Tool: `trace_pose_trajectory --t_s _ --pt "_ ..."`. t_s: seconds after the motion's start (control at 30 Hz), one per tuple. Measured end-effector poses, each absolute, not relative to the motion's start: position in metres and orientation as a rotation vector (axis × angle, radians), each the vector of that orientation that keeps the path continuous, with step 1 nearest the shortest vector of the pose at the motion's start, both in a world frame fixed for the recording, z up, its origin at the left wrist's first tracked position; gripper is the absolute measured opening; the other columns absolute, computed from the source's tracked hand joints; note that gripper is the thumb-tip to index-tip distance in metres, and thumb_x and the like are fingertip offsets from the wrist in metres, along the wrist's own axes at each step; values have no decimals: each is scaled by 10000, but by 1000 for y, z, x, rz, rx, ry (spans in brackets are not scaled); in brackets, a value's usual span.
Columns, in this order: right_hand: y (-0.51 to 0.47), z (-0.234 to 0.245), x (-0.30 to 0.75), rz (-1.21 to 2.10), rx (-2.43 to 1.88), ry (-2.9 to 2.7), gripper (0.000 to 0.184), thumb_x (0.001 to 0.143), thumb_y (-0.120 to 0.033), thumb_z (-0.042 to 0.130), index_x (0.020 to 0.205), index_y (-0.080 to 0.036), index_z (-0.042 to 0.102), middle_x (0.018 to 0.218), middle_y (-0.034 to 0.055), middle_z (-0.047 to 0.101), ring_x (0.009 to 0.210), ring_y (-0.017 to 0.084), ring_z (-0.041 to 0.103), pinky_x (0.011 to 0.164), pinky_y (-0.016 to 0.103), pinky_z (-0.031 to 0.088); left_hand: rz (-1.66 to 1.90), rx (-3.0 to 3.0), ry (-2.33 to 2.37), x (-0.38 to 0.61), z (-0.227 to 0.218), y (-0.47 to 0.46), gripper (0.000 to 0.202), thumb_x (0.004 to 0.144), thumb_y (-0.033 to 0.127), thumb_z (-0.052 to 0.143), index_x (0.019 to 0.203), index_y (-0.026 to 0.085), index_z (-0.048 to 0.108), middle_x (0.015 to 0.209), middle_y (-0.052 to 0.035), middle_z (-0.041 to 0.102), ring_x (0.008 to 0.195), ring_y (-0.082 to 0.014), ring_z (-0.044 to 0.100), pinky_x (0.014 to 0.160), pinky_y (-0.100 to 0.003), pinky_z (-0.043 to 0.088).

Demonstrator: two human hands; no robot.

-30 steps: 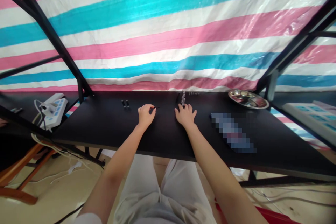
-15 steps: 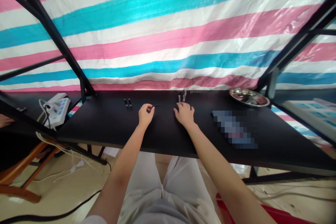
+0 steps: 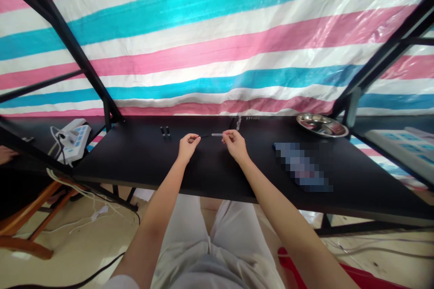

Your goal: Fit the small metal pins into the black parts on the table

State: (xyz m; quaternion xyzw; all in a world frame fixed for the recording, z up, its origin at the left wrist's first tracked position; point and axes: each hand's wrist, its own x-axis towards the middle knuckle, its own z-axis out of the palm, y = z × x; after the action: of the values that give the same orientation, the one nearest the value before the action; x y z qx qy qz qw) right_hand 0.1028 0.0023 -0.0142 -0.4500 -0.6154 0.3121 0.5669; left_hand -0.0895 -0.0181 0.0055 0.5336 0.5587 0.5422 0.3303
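Both of my hands hover just above the black table near its far edge. My left hand pinches a thin dark rod-like piece that points to the right. My right hand pinches a slim pale tube that points left toward the dark piece. The two tips nearly meet between my hands. Behind my right hand lie a few more small pen-like parts. Two small black caps lie to the left of my left hand.
A shiny metal dish sits at the back right of the table. A blurred flat item lies right of my hands. A white power strip with cables rests at the left. Black frame bars rise on both sides.
My right hand has lifted from lying flat on the table and now pinches the pale tube, brought toward the left hand. My left hand stays pinched on the dark piece.
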Motion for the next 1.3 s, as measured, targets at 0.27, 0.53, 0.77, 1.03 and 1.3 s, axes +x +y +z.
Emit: trace_pose_trajectory --t_s 0.27,0.53,0.77,1.03,1.3 --pt "2 -12 98 883 -955 -1364 366 716 -539 567 813 -189 522 593 -18 565 548 117 533 591 290 467 1384 1422 1426 -89 2 -17 233 662 341 656 799 153 643 597 11 577 558 -102 520 590 -239 431" --pt "-1 -9 96 877 -949 -1376 367 714 -546 565 808 -194 522 587 -21 561 545 116 529 584 290 464 1385 1438 1459 -89 2 -17 236 666 354 653 790 154 646 611 5 581 574 -107 523 605 -243 431" --pt "-3 -5 96 954 -935 -1379 371 702 -543 580 806 -191 531 587 -20 562 544 115 529 593 291 463 1353 1477 1393 -87 2 -18 239 668 351 655 807 158 659 633 0 598 571 -103 519 602 -242 425" --pt "-8 -3 92 1106 -894 -1450 383 678 -540 615 790 -182 537 567 -24 572 524 102 518 580 282 460 1273 1611 1316 -82 2 -22 225 677 343 655 799 154 653 698 -22 634 588 -102 522 578 -240 408" --pt "-6 -5 92 1097 -930 -1438 429 675 -549 598 875 -177 521 589 -24 573 522 108 524 558 283 460 1250 2000 1426 -88 31 -19 92 726 252 634 774 179 661 781 -31 660 691 -132 559 660 -268 420"
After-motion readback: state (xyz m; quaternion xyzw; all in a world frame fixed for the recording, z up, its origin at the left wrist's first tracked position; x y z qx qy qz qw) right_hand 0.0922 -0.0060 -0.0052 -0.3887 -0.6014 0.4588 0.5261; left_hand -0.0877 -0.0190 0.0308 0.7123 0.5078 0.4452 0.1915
